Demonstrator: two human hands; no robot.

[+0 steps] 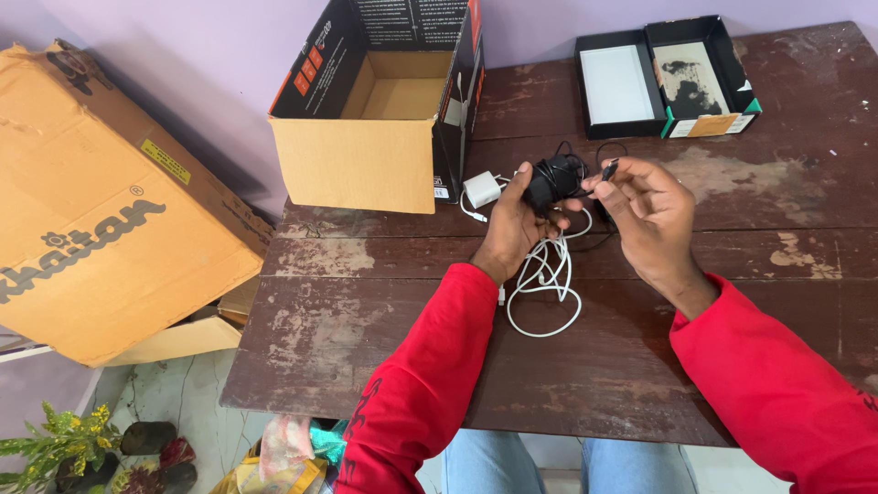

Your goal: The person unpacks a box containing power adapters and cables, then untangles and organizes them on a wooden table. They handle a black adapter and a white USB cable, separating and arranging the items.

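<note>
Working over a worn dark wooden table point(366, 311) against a lilac wall point(183, 55), left hand point(512, 224) closing around a black cable bundle point(553, 178), right hand point(645, 215) pinching its plug end point(609, 169), white charger cable point(544, 288) lying beneath, open cardboard box point(366, 137) crowding the table's left edge, bare wood remaining nearer the body.

You're in soft, even daylight w/ no hard glare. The open cardboard box with black printed flaps point(384, 110) throws a faint shadow leftward on the lilac wall, so light prob. comes from your right. The worn dark brown wooden table point(366, 311) shows matte, no hotspots. Focus is sharp at centre; the big tan cardboard carton point(110, 210) bows slightly from wide-angle distortion at the frame edge.
</note>
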